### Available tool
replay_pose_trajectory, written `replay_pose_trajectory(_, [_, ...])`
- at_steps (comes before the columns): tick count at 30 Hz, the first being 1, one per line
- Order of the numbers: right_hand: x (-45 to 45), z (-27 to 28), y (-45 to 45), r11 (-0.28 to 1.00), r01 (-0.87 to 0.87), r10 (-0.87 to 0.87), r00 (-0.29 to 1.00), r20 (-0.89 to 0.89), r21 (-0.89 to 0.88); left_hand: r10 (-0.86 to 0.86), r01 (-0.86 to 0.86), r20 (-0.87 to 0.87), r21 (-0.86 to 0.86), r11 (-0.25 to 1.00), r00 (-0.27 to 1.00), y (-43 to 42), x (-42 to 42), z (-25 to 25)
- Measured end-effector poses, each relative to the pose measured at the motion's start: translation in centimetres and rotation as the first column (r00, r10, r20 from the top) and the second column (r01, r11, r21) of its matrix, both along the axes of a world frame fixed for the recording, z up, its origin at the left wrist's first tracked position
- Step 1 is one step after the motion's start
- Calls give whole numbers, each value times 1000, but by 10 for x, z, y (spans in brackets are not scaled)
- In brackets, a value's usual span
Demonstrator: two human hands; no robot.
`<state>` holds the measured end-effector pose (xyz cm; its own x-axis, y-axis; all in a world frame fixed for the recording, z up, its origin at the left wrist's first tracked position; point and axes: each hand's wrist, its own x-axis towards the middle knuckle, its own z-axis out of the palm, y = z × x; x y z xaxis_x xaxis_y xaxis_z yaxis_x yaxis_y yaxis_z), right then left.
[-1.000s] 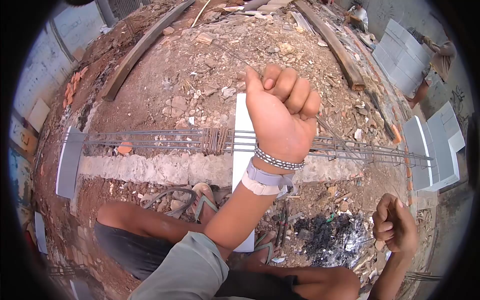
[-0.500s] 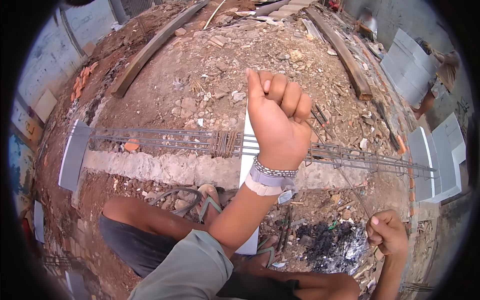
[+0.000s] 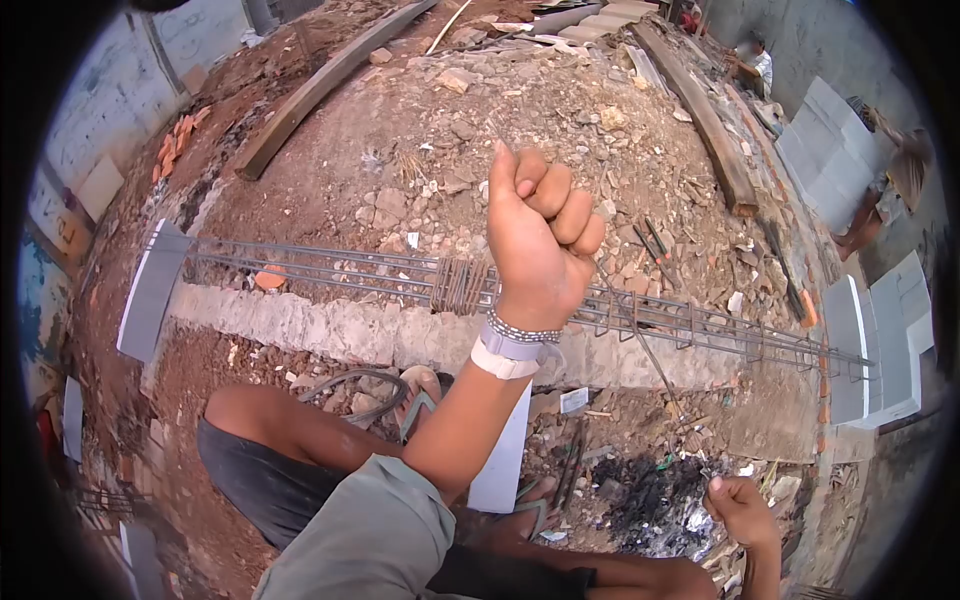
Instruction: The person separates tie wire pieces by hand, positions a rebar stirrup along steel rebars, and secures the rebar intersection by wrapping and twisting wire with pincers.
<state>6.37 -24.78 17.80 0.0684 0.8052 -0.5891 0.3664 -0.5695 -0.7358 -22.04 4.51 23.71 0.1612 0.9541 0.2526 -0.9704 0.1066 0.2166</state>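
Note:
My left hand is closed in a fist, raised above the long steel rebars. A thin wire slants from beside this fist down towards my right hand, which is also closed, low on the right near the ash. The wire appears gripped at both ends, though the fingers hide its tips. Below and left of my left fist, a bundle of stirrups is packed together round the rebars. More stirrups are spaced along the right part. Grey blocks stand at the rebars' left end.
A rough concrete strip runs below the rebars. Wooden beams lie on the rubble beyond. Dark ash lies near my right foot. Grey blocks stand at the right. Two other people are at the far right, one in a white top.
My right hand has moved down and slightly left. My left fist has shifted slightly left and turned a little. The view has tilted, so the rebars slope down to the right.

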Motion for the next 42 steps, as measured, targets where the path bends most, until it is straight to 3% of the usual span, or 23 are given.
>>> replay_pose_trajectory(3, [6,-24,-13,994,27,-35,996,78,107,93,-93,11,-32,995,996,3,-4,-2])
replay_pose_trajectory(4, [9,-27,-18,988,152,-149,984,-98,27,141,-141,25,-35,989,990,5,-5,-2])
replay_pose_trajectory(6, [16,-31,-27,919,343,-394,831,-393,-195,187,-187,2,-15,982,982,5,-8,-2])
replay_pose_trajectory(7, [21,-35,-30,899,363,-435,813,-389,-245,207,-207,-10,-4,978,978,6,-8,-2])
replay_pose_trajectory(9, [34,-47,-35,850,404,-516,769,-377,-340,23,-25,50,50,998,998,16,-18,-8])
replay_pose_trajectory(13, [54,-59,-41,881,418,-470,825,-315,-222,-331,322,29,171,931,943,25,-33,-12])
replay_pose_trajectory(16, [73,-59,-46,912,407,-409,889,-206,-55,-377,376,-32,-31,926,926,19,-40,-1])
replay_pose_trajectory(20, [106,-67,-51,927,352,-336,933,-127,133,-499,496,-76,-63,866,863,16,-44,-4])
replay_pose_trajectory(25, [115,-47,-49,926,372,-373,928,12,70,-532,516,-111,-142,844,839,11,-43,-3])
replay_pose_trajectory(28, [127,-43,-56,926,374,-377,923,73,50,-601,601,16,-35,798,799,27,-41,-21])
replay_pose_trajectory(31, [130,-39,-63,932,361,-363,931,47,47,-545,546,16,-38,837,838,30,-37,-35])
replay_pose_trajectory(34, [130,-42,-68,963,270,-270,961,53,6,-606,607,57,16,795,793,30,-37,-37])
replay_pose_trajectory(37, [118,-39,-63,984,175,-175,982,-64,-8,-666,665,143,63,744,732,33,-33,-44])
replay_pose_trajectory(40, [114,-44,-55,980,-23,-24,972,-234,-197,-706,711,225,72,699,671,32,-26,-47])
replay_pose_trajectory(42, [121,-62,-58,913,-190,65,941,-332,-362,-691,698,210,51,714,691,28,-21,-44])
